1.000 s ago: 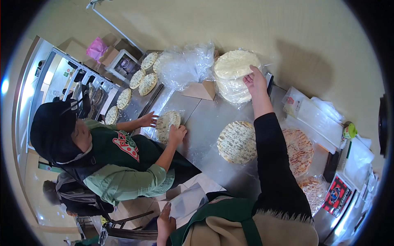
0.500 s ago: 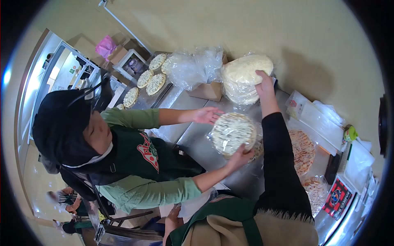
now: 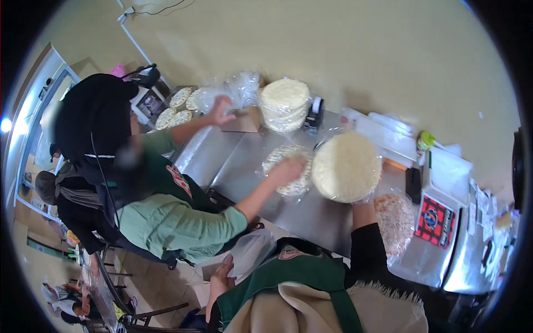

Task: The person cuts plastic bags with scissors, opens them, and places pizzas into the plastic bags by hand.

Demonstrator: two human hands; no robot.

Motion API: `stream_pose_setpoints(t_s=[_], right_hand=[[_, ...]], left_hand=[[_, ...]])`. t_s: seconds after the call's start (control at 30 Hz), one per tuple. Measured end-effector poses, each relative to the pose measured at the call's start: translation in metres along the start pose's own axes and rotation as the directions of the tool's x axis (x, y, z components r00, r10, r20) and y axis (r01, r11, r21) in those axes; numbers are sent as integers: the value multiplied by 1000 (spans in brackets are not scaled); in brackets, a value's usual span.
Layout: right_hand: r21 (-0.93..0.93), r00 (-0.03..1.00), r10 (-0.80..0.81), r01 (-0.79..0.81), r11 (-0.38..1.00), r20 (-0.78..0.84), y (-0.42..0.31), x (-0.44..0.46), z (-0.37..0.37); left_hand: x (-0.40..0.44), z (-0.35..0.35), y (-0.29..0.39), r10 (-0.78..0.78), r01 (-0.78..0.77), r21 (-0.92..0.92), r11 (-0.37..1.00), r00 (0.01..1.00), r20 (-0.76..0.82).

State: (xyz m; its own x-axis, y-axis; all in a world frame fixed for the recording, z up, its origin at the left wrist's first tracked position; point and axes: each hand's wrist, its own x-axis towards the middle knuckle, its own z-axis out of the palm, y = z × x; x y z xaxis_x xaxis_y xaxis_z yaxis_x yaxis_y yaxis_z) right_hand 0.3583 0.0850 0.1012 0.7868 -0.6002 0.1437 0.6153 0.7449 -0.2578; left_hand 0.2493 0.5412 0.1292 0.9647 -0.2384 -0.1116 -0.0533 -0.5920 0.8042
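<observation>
My right hand [image 3: 364, 213] is mostly hidden behind a round, pale, plastic-wrapped pizza [image 3: 347, 167], which it holds up from below over the table's right part. Low on the left, my left hand [image 3: 222, 273] has its fingers drawn together beside a white box with clear plastic [image 3: 252, 256]; whether it grips the box is hidden. A co-worker's hand [image 3: 288, 172], blurred, lies on a wrapped cheese-topped pizza [image 3: 286, 187] left of mine. That person's other hand [image 3: 222, 111] reaches toward clear plastic bags [image 3: 244, 86].
A stack of wrapped pizzas [image 3: 284, 105] stands against the wall, beside a black device [image 3: 314, 116]. Another wrapped pizza [image 3: 395, 222] lies on the right side of the steel table [image 3: 322, 230]. Several unwrapped pizzas [image 3: 180, 97] lie at the far left. White containers [image 3: 383, 130] line the back right.
My right hand has lifted a wrapped pizza off the stack and brought it right and nearer. The co-worker's pizza now lies on the table, and their other hand has moved toward the bags.
</observation>
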Motion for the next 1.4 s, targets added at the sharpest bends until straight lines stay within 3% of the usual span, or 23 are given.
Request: stream_pose_setpoints(t_s=[0.1, 0.23, 0.4, 0.57, 0.73, 0.87, 0.97, 1.0, 1.07, 1.23, 1.33, 1.4], right_hand=[[-16, 1000, -12, 12, 1000, 1, -19, -29, 6], [-34, 1000, -4, 4, 999, -2, -42, -69, 9], [-69, 999, 28, -26, 997, 29, -77, -127, 10], [-114, 995, 90, -86, 990, 32, -94, -192, 12], [-134, 988, 146, -137, 981, 56, -119, -211, 12], [-111, 980, 173, -162, 981, 99, -154, -202, 0], [-97, 975, 185, -174, 980, 123, -172, -194, -7], [-91, 974, 187, -176, 980, 128, -179, -185, -9], [-67, 977, 185, -178, 982, 107, -190, -184, -15], [-13, 980, 198, -198, 980, 27, -178, -162, -23], [58, 970, 244, -244, 968, 9, -181, -161, -38], [107, 961, 275, -274, 956, 5, -180, -165, -45]], left_hand=[[-4, 0, 20, -58, 59, -18, 998, 998, 39], [-13, -7, 29, -56, 71, -232, 970, 996, 72], [-15, -20, 44, 70, -56, -439, 897, 997, 17], [9, 1, 65, 171, -166, -469, 867, 985, -31], [41, 47, 118, 416, -422, -348, 837, 904, -96], [72, 87, 170, 514, -532, -247, 810, 847, -138], [102, 124, 198, 806, -769, 253, 587, 584, -96], [110, 138, 208, 812, -775, 253, 579, 576, -93], [123, 164, 225, 736, -745, 193, 638, 664, 131], [142, 220, 250, 663, -752, 225, 619, 654, 363], [145, 230, 257, 483, -648, 229, 726, 718, 501], [147, 235, 254, 605, -763, 225, 605, 625, 494]])
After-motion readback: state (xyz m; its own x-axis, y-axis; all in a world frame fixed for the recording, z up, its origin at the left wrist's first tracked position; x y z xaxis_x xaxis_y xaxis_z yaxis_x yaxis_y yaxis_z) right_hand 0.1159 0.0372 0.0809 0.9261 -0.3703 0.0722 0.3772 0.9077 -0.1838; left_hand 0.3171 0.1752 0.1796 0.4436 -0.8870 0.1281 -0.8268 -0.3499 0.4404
